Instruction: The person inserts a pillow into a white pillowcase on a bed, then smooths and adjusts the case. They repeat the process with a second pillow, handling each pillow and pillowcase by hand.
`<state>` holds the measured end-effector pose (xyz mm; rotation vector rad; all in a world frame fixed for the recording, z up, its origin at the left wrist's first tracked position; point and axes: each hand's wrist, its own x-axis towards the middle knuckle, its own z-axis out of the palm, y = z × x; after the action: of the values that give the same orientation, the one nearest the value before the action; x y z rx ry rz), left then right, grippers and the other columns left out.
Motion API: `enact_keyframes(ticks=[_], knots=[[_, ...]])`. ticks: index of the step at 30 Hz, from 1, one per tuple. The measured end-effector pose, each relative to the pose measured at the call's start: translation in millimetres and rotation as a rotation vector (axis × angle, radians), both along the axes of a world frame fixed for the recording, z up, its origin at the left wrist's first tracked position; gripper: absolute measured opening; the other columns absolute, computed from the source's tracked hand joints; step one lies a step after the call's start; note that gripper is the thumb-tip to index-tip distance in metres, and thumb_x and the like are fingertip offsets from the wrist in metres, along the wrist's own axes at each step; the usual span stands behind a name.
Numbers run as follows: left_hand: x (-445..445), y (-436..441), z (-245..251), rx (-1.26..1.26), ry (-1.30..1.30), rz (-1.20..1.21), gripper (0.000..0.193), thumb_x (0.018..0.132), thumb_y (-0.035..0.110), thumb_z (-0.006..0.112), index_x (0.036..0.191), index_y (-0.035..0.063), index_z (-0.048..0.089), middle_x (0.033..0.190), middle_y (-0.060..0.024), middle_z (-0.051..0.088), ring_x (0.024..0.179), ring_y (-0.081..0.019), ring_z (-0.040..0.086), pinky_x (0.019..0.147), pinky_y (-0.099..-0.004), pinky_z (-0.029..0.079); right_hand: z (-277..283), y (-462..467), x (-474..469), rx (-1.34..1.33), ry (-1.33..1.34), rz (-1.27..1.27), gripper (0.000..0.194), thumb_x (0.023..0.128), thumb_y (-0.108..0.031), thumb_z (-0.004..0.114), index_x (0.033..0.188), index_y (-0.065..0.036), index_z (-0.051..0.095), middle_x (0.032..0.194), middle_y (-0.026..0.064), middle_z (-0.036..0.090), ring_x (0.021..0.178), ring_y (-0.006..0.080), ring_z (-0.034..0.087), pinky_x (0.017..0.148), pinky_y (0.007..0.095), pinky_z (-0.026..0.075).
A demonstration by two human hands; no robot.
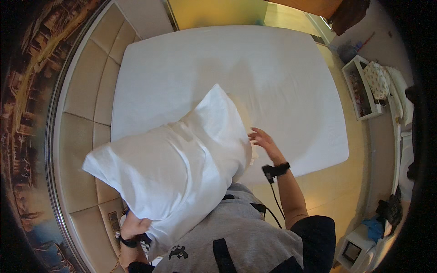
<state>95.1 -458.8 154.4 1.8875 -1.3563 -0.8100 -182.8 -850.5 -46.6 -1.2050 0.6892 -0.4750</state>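
A white pillow (164, 160) in a loose, creased case is held up slantwise against my body, over the near left part of the bed. At its lower left edge, my left hand (135, 226) grips the cloth, with some fingers hidden by the fabric. My right hand (262, 139) is just right of the pillow's right end, its fingers spread; whether the fingertips touch the case is not plain. Something cream-coloured shows behind the pillow's right edge. Beneath lies a mattress with a smooth white sheet (290, 85).
A padded beige headboard (78, 133) borders the bed on the left. To the right stand a white open shelf unit (353, 90) with pillows on top, and a small white cabinet (351, 250). A cable (277, 201) hangs from my right wristband.
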Motion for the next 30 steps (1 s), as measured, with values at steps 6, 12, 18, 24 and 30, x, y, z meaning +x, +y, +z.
enact_keyframes(ticks=[6,12,18,24,30], knots=[[-20,-9,4,-0.02,0.087,0.145,0.037,0.072,-0.007,0.044,0.105,-0.0047,0.059,0.099,-0.0107,0.062,0.091,-0.0229,0.057,0.085,-0.0306,0.044,17,-5,126,-0.412,0.143,0.21,0.026,0.089,-0.026,0.06,0.094,-0.001,0.054,0.08,0.0109,0.062,0.074,0.0224,0.061,0.064,0.0361,0.047],[-27,12,-1,0.001,0.168,0.257,0.039,0.068,-0.01,0.042,0.103,-0.0047,0.059,0.087,-0.0046,0.059,0.073,-0.0148,0.052,0.068,-0.0258,0.044,-16,-63,170,-1.165,0.483,0.191,0.016,0.088,-0.016,0.053,0.089,0.0,0.054,0.07,0.0163,0.062,0.064,0.0328,0.062,0.058,0.0421,0.049],[-39,33,12,0.038,0.328,0.56,0.04,0.07,-0.008,0.041,0.107,-0.006,0.058,0.089,-0.0046,0.06,0.074,-0.0137,0.054,0.067,-0.0246,0.044,-133,-134,98,-0.894,0.994,0.058,0.031,0.095,-0.027,0.043,0.088,-0.002,0.06,0.086,0.0209,0.066,0.085,0.0389,0.062,0.073,0.0491,0.049],[-41,8,7,-0.146,0.263,0.537,0.035,0.08,-0.002,0.048,0.113,-0.0081,0.056,0.107,-0.0108,0.062,0.099,-0.0205,0.058,0.088,-0.0317,0.044,-204,-93,32,-0.743,0.838,-0.197,0.041,0.097,-0.033,0.042,0.079,0.0,0.058,0.077,0.0206,0.063,0.074,0.0374,0.061,0.07,0.0465,0.048],[-20,-13,-6,-0.007,0.14,0.692,0.046,0.08,0.0,0.047,0.126,-0.0072,0.049,0.139,-0.016,0.04,0.125,-0.0285,0.042,0.105,-0.0363,0.031,-219,7,-10,0.557,0.133,-0.087,0.037,0.094,-0.039,0.049,0.097,-0.004,0.062,0.082,0.0059,0.064,0.073,0.0204,0.06,0.074,0.0375,0.05]])
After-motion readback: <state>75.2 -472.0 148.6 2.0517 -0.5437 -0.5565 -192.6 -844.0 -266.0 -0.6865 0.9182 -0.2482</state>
